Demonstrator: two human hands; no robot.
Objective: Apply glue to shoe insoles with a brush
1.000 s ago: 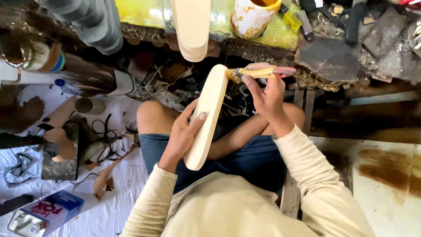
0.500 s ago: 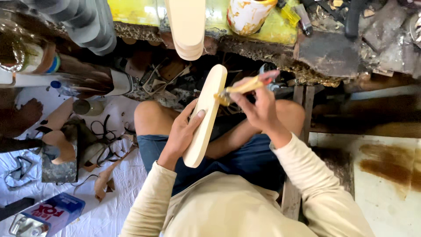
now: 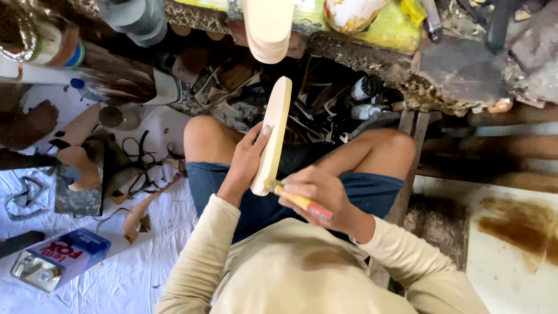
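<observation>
The brush's [image 3: 299, 200] bristle end is hidden behind the lower tip of the pale shoe sole [image 3: 272, 135], so contact there cannot be made out. The right hand [image 3: 319, 195] covers most of the brush handle. The left hand's [image 3: 247, 160] fingers lie behind the sole; only the thumb shows. Beyond the hands, the stack of soles [image 3: 267, 29] and the stained pot [image 3: 351, 13] are cut off by the top edge.
</observation>
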